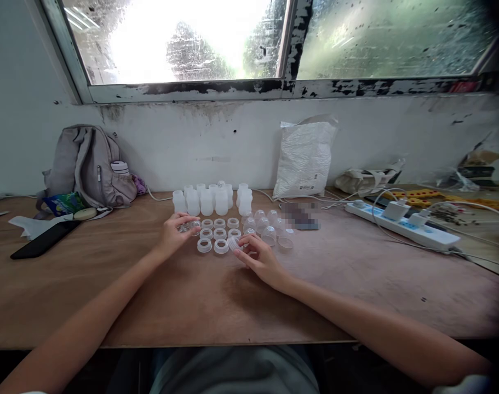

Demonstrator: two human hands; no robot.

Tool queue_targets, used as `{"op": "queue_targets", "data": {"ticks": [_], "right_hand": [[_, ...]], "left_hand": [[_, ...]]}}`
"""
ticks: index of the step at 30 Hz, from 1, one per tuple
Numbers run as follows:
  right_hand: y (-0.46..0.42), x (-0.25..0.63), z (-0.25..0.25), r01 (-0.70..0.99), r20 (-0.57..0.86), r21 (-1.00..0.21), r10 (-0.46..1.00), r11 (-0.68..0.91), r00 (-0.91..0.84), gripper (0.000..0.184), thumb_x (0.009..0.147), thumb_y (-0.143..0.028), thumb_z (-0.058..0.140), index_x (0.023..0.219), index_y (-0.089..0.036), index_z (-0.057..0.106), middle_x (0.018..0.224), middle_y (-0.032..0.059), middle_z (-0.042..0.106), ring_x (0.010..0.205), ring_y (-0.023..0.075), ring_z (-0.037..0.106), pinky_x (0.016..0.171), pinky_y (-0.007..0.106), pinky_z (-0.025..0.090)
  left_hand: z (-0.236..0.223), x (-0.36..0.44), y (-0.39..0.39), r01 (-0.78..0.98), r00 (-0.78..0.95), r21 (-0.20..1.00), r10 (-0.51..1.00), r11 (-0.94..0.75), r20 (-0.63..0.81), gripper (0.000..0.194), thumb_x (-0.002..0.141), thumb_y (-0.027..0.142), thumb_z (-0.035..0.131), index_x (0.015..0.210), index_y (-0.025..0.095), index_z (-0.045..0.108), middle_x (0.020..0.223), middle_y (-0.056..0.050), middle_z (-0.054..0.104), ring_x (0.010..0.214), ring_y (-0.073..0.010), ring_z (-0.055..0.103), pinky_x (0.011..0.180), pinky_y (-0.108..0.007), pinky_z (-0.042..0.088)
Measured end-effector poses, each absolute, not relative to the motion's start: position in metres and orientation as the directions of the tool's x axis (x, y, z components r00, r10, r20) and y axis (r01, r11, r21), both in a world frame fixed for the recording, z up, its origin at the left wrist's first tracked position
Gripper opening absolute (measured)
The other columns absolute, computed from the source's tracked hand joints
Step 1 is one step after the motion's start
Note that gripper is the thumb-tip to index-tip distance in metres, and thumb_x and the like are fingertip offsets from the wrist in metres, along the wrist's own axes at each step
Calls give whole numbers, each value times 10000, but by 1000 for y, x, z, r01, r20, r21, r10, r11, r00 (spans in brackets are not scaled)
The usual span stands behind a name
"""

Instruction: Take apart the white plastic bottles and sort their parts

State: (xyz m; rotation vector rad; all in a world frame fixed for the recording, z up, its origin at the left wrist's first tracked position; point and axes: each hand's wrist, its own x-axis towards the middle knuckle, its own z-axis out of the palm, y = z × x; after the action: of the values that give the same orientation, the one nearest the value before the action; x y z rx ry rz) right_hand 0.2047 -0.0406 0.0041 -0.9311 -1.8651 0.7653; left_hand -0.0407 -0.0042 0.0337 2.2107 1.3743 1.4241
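Observation:
My left hand (176, 236) is closed, its thumb and fingers around a small clear piece (195, 224) whose exact kind I cannot make out. My right hand (262, 259) pinches a translucent screw ring (234, 244), tilted at the front right corner of a group of rings. The other rings (206, 233) lie flat in rows between my hands. Just beyond my right hand stand several clear domed caps (269, 235). Behind the rings, frosted white bottles (207, 203) stand upright in rows without lids.
A grey backpack (89, 164) and a black phone-like slab (45, 239) lie left. At the back stands a white plastic bag (304, 158). A blurred phone (309, 223) lies right of the caps. Farther right is a power strip (401, 224) with chargers and trailing cables.

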Motion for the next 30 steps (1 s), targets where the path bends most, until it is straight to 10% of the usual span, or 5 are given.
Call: {"op": "queue_targets", "data": {"ticks": [18,30], "right_hand": [[-41,206,7,370,464,-708,791,602,-399,122,754,-298,553,808,-188,544,937,38,492,584,65,522,527,202,463],[-32,209,-3,536,507,-531,753,657,-420,85,714,-157,567,792,-189,561,1023,48,532,527,56,523,625,248,462]], "left_hand": [[17,-89,30,815,468,247,847,-524,252,304,647,482,596,871,277,628,927,10,661,944,-206,545,965,-447,158],[25,-88,25,792,423,200,756,-576,500,233,750,399,513,817,215,639,818,-17,678,774,-168,575,831,-326,336]]}}
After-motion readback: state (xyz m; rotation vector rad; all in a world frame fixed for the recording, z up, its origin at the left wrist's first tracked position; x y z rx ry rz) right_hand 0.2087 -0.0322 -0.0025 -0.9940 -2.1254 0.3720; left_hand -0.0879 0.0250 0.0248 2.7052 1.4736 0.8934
